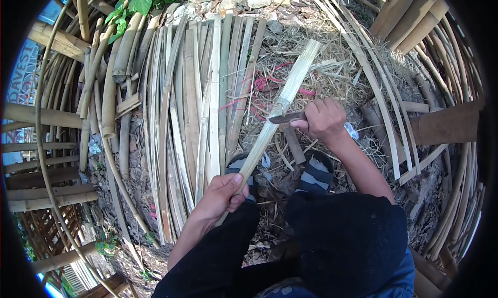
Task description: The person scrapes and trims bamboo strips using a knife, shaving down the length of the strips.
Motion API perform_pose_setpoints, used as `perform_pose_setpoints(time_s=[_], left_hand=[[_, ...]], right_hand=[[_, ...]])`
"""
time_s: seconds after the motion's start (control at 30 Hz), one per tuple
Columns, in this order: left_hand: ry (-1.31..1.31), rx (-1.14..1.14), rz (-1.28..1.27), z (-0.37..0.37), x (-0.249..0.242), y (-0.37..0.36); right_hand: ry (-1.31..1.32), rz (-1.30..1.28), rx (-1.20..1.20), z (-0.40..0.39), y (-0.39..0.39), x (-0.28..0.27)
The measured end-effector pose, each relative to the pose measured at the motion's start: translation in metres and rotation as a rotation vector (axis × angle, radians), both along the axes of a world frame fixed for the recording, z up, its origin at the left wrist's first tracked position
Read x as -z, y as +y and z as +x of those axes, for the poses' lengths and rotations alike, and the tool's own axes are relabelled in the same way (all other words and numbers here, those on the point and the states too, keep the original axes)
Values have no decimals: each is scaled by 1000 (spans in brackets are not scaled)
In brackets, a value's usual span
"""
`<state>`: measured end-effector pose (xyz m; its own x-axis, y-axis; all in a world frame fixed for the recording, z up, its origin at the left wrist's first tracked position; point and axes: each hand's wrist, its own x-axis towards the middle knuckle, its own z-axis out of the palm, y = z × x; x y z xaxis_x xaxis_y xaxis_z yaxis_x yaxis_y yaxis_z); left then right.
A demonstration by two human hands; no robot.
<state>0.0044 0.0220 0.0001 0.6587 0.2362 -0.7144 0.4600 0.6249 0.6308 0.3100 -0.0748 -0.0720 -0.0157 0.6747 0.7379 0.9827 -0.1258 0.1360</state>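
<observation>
A pale split bamboo strip (262, 141) slants from the lower left up to the right, between my knees and the ground beyond. My left hand (224, 195) is wrapped round its lower part, above my left knee. In my right hand (324, 119) is a knife (286, 118), its dark blade lying against the strip at about mid-length. The knife's handle is mostly hidden inside my closed fingers. Near the blade, the strip's surface looks rough.
Many split bamboo strips (189, 111) lie side by side at the left. Long thin strips (374, 72) curve at the right. Red string (265, 84) and shavings (280, 59) litter the ground. Bamboo poles (54, 115) frame both sides. My sandalled feet (316, 174) are below.
</observation>
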Motion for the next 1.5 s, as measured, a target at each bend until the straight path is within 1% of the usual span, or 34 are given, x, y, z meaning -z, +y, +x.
perform_pose_setpoints(time_s=[0.07, 0.13, 0.17, 0.23, 0.27, 0.4, 0.47, 0.5, 0.57, 0.63, 0.7, 0.73, 0.8, 0.83, 0.9, 0.97, 1.0, 1.03, 1.1, 1.17, 1.2, 1.27, 1.3, 1.37, 1.4, 1.47, 1.5], left_hand=[[9, 5, -9, 0, 0, 0], [-11, -20, 6, -2, 2, -1], [-14, -18, 7, -3, 2, -1], [-14, -14, 5, -5, 1, -2], [-14, -12, 5, -6, 3, -3], [18, -1, -27, -7, 4, -3], [16, -8, -30, -5, 2, -3], [-2, 0, -13, -4, 2, -4], [-16, 6, -1, -11, 3, -4], [-5, -30, -59, -26, 4, -1], [2, -3, -58, -37, 5, -7], [0, 30, -51, -36, 5, -5], [28, 11, -79, -37, 4, -3], [40, -15, -91, -33, 4, -1], [27, -21, -90, -30, 5, 0], [25, -20, -87, -31, 7, 1], [-2, -18, -99, -32, 9, 1], [-28, -15, -111, -33, 9, 2], [-3, -28, -105, -33, 9, 1], [20, -45, -101, -32, 10, 0], [-5, -26, -98, -32, 10, -1], [-25, -8, -96, -33, 11, 0], [-37, -13, -96, -33, 13, 1], [-47, -25, -97, -32, 13, 3], [-75, 6, -103, -27, 11, 4], [-103, 29, -112, -19, 13, 4], [-131, 70, -76, -16, 15, 4]], right_hand=[[7, -13, -3, -1, -1, 0], [255, -98, -109, -6, -1, -1], [253, -97, -108, -10, -2, 1], [503, -178, -230, -18, -1, 5], [505, -171, -272, -23, 1, -2], [498, -192, -273, -30, 5, -9], [274, -176, -234, -19, 7, -9], [275, -177, -231, -15, 7, -5], [224, -160, -175, -4, 7, 4], [766, -72, 320, 37, 12, -5], [578, -123, 407, 88, -5, 2], [573, -111, 409, 91, -3, -1], [910, 31, 379, 85, -10, -4], [895, 34, 373, 80, -10, -6], [997, 39, 217, 43, -15, -4], [1048, -82, 73, 10, -20, -8], [1050, -113, -52, -7, -23, -6], [1050, -142, -175, -24, -23, -3], [913, -164, -378, -54, -21, -1], [889, -237, -447, -76, -22, 4], [890, -236, -443, -82, -20, 8], [951, -244, -530, -91, -17, 13], [953, -245, -533, -93, -18, 13], [1209, -378, -598, -100, -19, 10], [1207, -385, -602, -106, -18, 12], [1711, -329, -608, -120, -15, 12], [1710, -338, -615, -124, -13, 10]])
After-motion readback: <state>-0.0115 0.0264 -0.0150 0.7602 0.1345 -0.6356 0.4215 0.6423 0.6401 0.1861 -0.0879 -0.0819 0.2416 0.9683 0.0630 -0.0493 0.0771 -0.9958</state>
